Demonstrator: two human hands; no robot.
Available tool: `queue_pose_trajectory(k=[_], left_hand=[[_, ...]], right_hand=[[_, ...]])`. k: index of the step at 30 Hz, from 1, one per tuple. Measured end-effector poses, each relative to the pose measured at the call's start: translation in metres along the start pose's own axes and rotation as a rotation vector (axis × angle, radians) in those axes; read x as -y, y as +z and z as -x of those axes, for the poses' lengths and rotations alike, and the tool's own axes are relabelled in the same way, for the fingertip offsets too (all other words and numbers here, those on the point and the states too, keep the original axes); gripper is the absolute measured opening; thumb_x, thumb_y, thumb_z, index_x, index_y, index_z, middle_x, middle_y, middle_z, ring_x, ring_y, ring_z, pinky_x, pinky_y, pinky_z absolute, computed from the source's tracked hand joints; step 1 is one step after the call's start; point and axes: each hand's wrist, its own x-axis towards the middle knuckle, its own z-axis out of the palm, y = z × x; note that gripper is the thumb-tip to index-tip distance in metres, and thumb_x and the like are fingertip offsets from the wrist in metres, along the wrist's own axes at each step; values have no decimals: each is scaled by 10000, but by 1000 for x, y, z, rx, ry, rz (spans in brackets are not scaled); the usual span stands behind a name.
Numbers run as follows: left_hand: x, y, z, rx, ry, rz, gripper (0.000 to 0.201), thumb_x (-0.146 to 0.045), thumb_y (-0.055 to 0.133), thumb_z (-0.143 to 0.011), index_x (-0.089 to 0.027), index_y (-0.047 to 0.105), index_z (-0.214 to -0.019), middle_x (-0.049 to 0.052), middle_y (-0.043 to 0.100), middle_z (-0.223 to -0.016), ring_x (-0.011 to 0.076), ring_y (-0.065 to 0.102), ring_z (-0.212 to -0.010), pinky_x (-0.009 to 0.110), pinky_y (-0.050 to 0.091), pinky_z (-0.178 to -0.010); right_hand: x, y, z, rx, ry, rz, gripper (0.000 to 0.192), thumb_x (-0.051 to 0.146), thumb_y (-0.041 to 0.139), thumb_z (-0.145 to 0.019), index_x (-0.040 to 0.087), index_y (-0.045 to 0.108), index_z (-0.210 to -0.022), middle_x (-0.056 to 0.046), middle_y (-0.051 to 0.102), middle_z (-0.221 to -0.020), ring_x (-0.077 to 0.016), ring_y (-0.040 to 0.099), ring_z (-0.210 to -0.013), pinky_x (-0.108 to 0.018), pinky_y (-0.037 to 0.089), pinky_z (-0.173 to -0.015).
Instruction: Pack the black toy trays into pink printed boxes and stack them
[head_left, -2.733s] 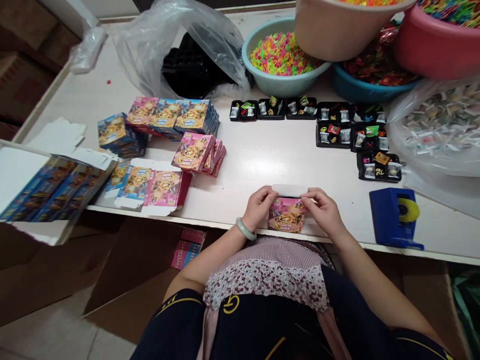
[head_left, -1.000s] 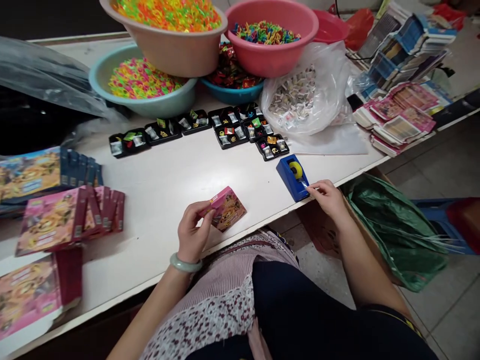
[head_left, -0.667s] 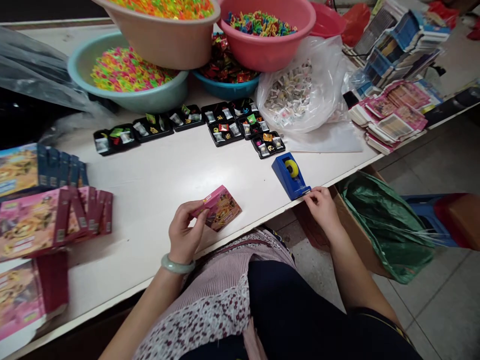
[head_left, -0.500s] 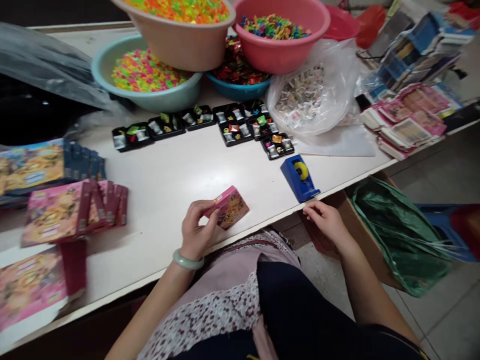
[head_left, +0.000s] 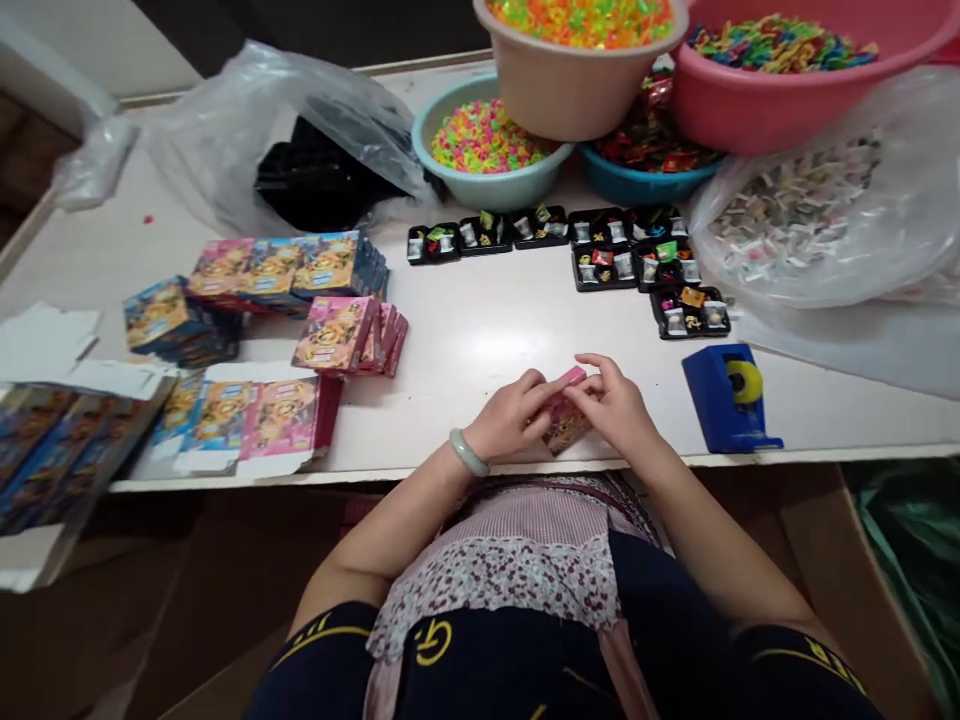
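By the front edge of the counter (head_left: pixel 457 330), the left hand (head_left: pixel 514 417) is gripping a pink box (head_left: pixel 568 427); the right hand (head_left: pixel 616 405) is touching its top, whether pinching I cannot tell. A blue tape dispenser (head_left: pixel 712 405) is standing rightward.

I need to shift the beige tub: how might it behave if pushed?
The tub may tip or slide, as it seems perched above the pale blue bowl. Loose pieces fill it high, so some might spill. Its smooth wall looks like stiff plastic, likely holding shape.
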Motion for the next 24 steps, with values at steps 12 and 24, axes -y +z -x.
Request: queue_pose_trajectory(k=[12,24], left_hand=[[60,-48,61,-488,-358,-143,369,-275,610,-848,-218,587,-1212,125,582,-1206,262,500,-1168,468,372,-1038],[95,-180,295,-1064,-1411,9,305,-210,839,-500,-138,599,-673,10,562,-674,183,546,-747,288,424,-719]], right_hand=[[-24,88,-56,295,-799,614,319,288,457,-921,268,644,-1179,-116,585,-1248,-338,473,-1121,-505,478,-838],[17,203,-102,336,-902,482,309,348,450,-920,231,665,-1110,-148,593,-1153,-324,517,-1031,-524,463,-869]])
